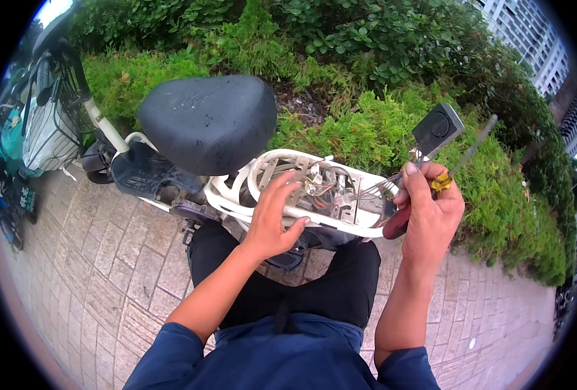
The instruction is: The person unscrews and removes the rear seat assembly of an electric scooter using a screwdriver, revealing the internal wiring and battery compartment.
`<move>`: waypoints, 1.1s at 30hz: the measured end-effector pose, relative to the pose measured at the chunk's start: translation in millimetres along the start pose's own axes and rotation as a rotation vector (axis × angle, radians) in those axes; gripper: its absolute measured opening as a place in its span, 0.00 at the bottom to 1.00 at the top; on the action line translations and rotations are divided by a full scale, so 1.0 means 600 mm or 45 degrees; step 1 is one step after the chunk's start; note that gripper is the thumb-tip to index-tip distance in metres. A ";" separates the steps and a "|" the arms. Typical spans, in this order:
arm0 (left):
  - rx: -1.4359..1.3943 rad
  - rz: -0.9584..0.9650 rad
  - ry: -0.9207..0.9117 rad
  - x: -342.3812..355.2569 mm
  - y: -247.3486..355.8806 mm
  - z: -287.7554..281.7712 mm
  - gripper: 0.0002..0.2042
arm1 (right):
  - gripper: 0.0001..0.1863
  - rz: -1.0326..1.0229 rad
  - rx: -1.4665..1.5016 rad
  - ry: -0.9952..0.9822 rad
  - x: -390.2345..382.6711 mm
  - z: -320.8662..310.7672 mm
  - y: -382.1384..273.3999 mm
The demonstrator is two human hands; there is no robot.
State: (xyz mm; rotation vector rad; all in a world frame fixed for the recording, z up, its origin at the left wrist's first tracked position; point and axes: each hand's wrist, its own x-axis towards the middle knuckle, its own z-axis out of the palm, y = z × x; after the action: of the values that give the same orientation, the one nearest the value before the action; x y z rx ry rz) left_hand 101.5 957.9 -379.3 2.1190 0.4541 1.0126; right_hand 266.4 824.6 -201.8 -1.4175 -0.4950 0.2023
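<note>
My left hand (274, 224) is open, fingers spread, at the near edge of the white frame (360, 231) of an electric bike. Inside that frame lies a tangle of wires and connectors (327, 185). My right hand (431, 208) is closed, to the right of the frame's rear end. It grips a screwdriver (474, 144) with a metal shaft, a yellow collar and a dark red handle. Thumb and forefinger also pinch thin wires below a flat black box (438, 129) with a round mark. These wires run left toward the tangle.
The bike's black saddle (210, 120) rises left of the open frame. A front basket (54, 133) with bags and other parked bikes (15, 201) stand at the far left. Dense green shrubs (366, 130) border the far side. Stone paving (126, 260) lies beneath.
</note>
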 end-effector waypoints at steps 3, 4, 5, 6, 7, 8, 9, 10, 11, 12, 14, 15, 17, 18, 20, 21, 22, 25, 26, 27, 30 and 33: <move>0.025 0.078 0.041 0.004 0.013 0.001 0.30 | 0.07 0.113 -0.074 -0.123 0.004 0.005 -0.010; 0.059 0.128 0.081 -0.002 0.015 0.001 0.29 | 0.06 0.103 -0.007 -0.116 -0.002 -0.002 -0.006; 0.085 0.168 0.102 -0.010 0.016 0.005 0.28 | 0.06 0.111 0.053 -0.095 -0.008 -0.018 0.003; 0.113 0.224 0.081 -0.009 0.021 0.009 0.27 | 0.06 0.112 0.083 -0.060 -0.012 -0.031 0.005; 0.136 0.276 0.048 -0.011 0.028 0.015 0.27 | 0.05 0.122 0.111 -0.016 -0.019 -0.048 0.011; 0.155 0.331 0.014 -0.011 0.034 0.022 0.26 | 0.05 0.116 0.133 0.025 -0.027 -0.069 0.019; 0.130 0.325 -0.003 -0.009 0.038 0.032 0.26 | 0.05 0.170 0.165 0.053 -0.043 -0.088 0.028; 0.112 0.322 -0.019 -0.001 0.041 0.046 0.25 | 0.05 0.222 0.203 0.076 -0.061 -0.109 0.037; 0.090 0.321 -0.029 0.009 0.046 0.061 0.25 | 0.05 0.268 0.238 0.099 -0.081 -0.127 0.046; 0.040 0.278 0.065 0.023 0.055 0.075 0.21 | 0.05 0.324 0.248 0.130 -0.103 -0.142 0.059; 0.000 0.252 -0.153 0.034 0.006 0.095 0.19 | 0.06 0.430 0.260 0.189 -0.145 -0.168 0.090; -0.012 0.238 -0.258 0.033 -0.019 0.104 0.18 | 0.07 0.493 0.231 0.213 -0.160 -0.181 0.114; -0.034 0.239 -0.209 0.039 -0.019 0.111 0.17 | 0.11 0.625 0.172 0.282 -0.185 -0.211 0.171; -0.070 0.170 -0.246 0.042 -0.025 0.109 0.16 | 0.10 0.722 0.158 0.249 -0.192 -0.220 0.187; -0.132 0.070 -0.308 0.055 -0.015 0.103 0.14 | 0.10 0.634 0.015 0.224 -0.205 -0.227 0.204; -0.155 0.066 -0.305 0.053 -0.014 0.107 0.13 | 0.10 0.589 -0.057 0.209 -0.210 -0.226 0.206; -0.171 0.070 -0.291 0.056 -0.014 0.108 0.12 | 0.09 0.465 -0.124 0.173 -0.210 -0.212 0.195; -0.154 0.030 -0.312 0.064 -0.019 0.110 0.11 | 0.09 0.238 -0.320 0.000 -0.182 -0.152 0.164; -0.141 0.002 -0.327 0.064 -0.019 0.111 0.11 | 0.10 -0.124 -0.511 -0.061 -0.157 -0.131 0.169; -0.166 -0.047 -0.330 0.062 -0.019 0.111 0.12 | 0.12 -0.491 -0.695 -0.124 -0.130 -0.110 0.179; -0.250 -0.162 -0.322 0.063 -0.026 0.110 0.13 | 0.16 -0.522 -0.787 -0.289 -0.084 -0.057 0.207; -0.313 -0.205 -0.359 0.064 -0.025 0.109 0.14 | 0.16 -0.411 -0.817 -0.451 -0.063 -0.043 0.218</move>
State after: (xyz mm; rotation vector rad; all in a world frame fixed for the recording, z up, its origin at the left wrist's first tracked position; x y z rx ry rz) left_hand 176.3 959.7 -397.8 1.9305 0.3351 0.6312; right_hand 264.9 806.1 -339.4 -1.9038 -1.1447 0.0273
